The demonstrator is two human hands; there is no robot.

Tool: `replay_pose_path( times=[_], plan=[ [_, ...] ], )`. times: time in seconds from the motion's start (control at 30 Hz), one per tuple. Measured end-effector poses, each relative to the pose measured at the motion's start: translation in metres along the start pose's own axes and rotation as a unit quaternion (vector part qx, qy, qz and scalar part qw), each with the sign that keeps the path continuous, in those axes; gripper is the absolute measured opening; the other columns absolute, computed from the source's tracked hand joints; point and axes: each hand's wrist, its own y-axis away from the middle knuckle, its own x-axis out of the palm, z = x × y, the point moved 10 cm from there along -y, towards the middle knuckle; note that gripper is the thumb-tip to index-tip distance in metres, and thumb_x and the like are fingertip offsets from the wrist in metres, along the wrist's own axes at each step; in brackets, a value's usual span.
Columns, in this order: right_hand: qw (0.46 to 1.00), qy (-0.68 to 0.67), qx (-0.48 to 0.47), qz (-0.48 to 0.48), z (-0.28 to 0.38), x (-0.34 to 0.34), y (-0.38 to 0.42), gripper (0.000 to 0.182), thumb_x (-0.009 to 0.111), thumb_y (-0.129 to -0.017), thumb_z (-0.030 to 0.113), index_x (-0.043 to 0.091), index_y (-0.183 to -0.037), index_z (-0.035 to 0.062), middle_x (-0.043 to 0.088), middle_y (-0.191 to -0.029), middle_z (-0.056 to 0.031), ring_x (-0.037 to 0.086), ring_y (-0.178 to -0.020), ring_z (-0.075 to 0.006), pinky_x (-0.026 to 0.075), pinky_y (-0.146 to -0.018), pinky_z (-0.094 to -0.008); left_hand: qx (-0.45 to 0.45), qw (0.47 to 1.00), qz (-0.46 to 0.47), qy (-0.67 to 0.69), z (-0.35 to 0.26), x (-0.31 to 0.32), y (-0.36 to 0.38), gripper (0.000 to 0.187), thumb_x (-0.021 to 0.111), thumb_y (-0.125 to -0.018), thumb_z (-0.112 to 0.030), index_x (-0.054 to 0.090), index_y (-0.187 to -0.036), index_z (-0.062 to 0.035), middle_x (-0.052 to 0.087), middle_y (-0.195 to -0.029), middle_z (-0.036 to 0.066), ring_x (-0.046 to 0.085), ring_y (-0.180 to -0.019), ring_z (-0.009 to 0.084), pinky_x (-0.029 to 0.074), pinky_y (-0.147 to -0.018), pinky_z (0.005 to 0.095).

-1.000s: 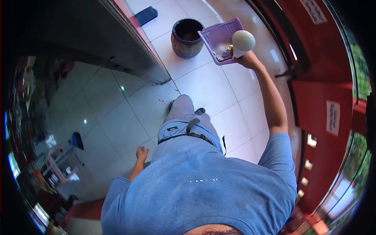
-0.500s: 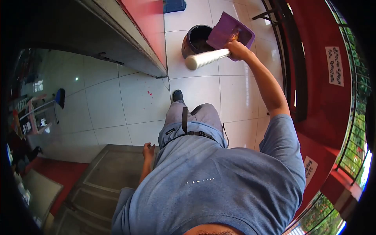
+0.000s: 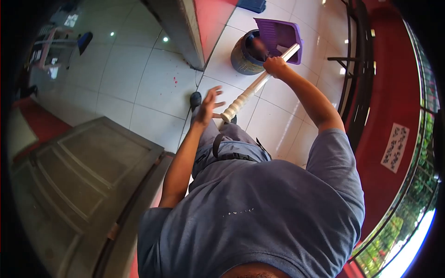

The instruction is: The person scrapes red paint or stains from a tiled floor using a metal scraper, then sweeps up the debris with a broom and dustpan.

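Observation:
My right hand [image 3: 276,67] is closed around the long pale handle [image 3: 254,88] of a purple dustpan [image 3: 293,34]. The pan stands tilted against the right side of a dark, round bin [image 3: 245,67], its edge at the bin's rim. Something reddish and blurred shows in the bin's mouth; I cannot make out what it is. Beside the handle's ridged near end, my left hand [image 3: 209,107] hovers with its fingers apart and holds nothing. Whether a fingertip touches the handle end is hard to tell.
A dark panelled door [image 3: 97,171] stands open at the lower left. Small red spots [image 3: 175,81] mark the tiled floor. A blue broom head [image 3: 85,42] is farther left, and a dark metal rack [image 3: 354,69] lines the red wall on the right.
My left hand has risen from beside my body to the handle's near end. The handle now slants down toward me, with the pan's inside more exposed. My view has turned.

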Motion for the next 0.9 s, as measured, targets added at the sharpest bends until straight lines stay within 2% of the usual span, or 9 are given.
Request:
replay_pose_path(
  times=[0.07,0.13,0.17,0.27,0.3,0.5,0.6,0.8,0.9],
  plan=[
    [1.0,-0.002,0.008,-0.003,0.001,0.004,0.002,0.016,0.06,-0.08,0.012,0.071,-0.09,0.0074,0.069,-0.095,-0.0105,0.067,-0.09,-0.0282,0.054,-0.074,-0.0399,0.105,0.988,0.073,-0.085,0.004,0.036,-0.009,0.055,0.048,-0.093,-0.043,0.039,-0.133,-0.007,0.044,-0.13,0.014,0.055,-0.105,0.0229,0.053,-0.07,0.0287],
    [1.0,-0.006,0.019,-0.004,-0.001,0.009,0.005,0.016,0.06,-0.081,0.012,0.071,-0.09,0.0076,0.069,-0.095,-0.0099,0.067,-0.091,-0.0277,0.053,-0.078,-0.04,-0.01,0.993,0.114,-0.033,0.015,0.068,0.009,0.053,0.059,-0.089,-0.032,0.041,-0.131,-0.0036,0.05,-0.124,0.013,0.058,-0.096,0.0204,0.05,-0.076,0.0284],
    [1.0,-0.003,0.022,0.003,-0.004,0.015,0.006,0.016,0.059,-0.081,0.012,0.071,-0.092,0.0087,0.069,-0.095,-0.0091,0.067,-0.093,-0.0275,0.051,-0.083,-0.0415,0.025,0.986,0.102,-0.128,0.001,0.077,0.016,0.056,0.065,-0.085,-0.026,0.041,-0.13,-0.0037,0.056,-0.118,0.015,0.06,-0.095,0.0251,0.048,-0.083,0.034],
    [1.0,0.017,0.025,-0.001,-0.001,0.007,0.015,0.017,0.059,-0.082,0.011,0.071,-0.093,0.0091,0.069,-0.094,-0.0086,0.066,-0.093,-0.028,0.049,-0.085,-0.0436,0.098,0.941,0.112,-0.304,-0.018,0.098,0.042,0.059,0.067,-0.082,-0.023,0.04,-0.13,-0.0036,0.059,-0.112,0.02,0.06,-0.098,0.0306,0.047,-0.085,0.0381],
    [0.999,0.012,0.04,-0.003,-0.002,0.007,0.015,0.017,0.058,-0.082,0.01,0.072,-0.093,0.0098,0.069,-0.093,-0.0082,0.067,-0.092,-0.0285,0.046,-0.09,-0.0453,0.155,0.92,0.077,-0.352,-0.026,0.098,0.047,0.059,0.068,-0.08,-0.02,0.041,-0.13,-0.0044,0.058,-0.112,0.022,0.059,-0.101,0.0351,0.047,-0.085,0.0399],
    [0.997,0.029,0.067,-0.009,0.009,-0.005,0.027,0.015,0.059,-0.082,0.011,0.072,-0.089,0.0112,0.07,-0.09,-0.0069,0.067,-0.088,-0.0262,0.042,-0.09,-0.0479,0.228,0.913,0.036,-0.336,-0.006,0.088,0.054,0.054,0.062,-0.082,-0.012,0.04,-0.13,-0.0048,0.057,-0.114,0.022,0.057,-0.103,0.0363,0.046,-0.087,0.0401],
    [0.997,0.042,0.044,-0.039,0.023,-0.017,0.039,0.013,0.06,-0.081,0.01,0.073,-0.083,0.009,0.07,-0.084,-0.0107,0.068,-0.084,-0.0279,0.045,-0.09,-0.0468,0.269,0.902,0.017,-0.338,0.005,0.075,0.061,0.053,0.062,-0.081,-0.008,0.042,-0.131,-0.0071,0.057,-0.118,0.019,0.058,-0.105,0.0331,0.047,-0.088,0.0374],
    [0.994,0.052,0.065,-0.066,0.017,-0.002,0.029,0.014,0.057,-0.08,0.009,0.072,-0.079,0.0102,0.069,-0.081,-0.0119,0.068,-0.08,-0.0283,0.042,-0.095,-0.0484,0.219,0.927,0.04,-0.301,0.018,0.067,0.052,0.052,0.063,-0.079,-0.008,0.045,-0.128,-0.0074,0.059,-0.115,0.017,0.06,-0.102,0.0311,0.048,-0.087,0.0369],
    [0.991,0.04,0.062,-0.11,0.01,-0.001,0.037,0.013,0.056,-0.079,0.007,0.069,-0.08,0.01,0.068,-0.081,-0.0131,0.067,-0.08,-0.03,0.042,-0.095,-0.05,0.242,0.919,0.008,-0.31,-0.007,0.051,0.056,0.046,0.068,-0.076,-0.009,0.052,-0.119,-0.0059,0.061,-0.11,0.015,0.062,-0.097,0.0286,0.05,-0.083,0.0349]
  ],
)
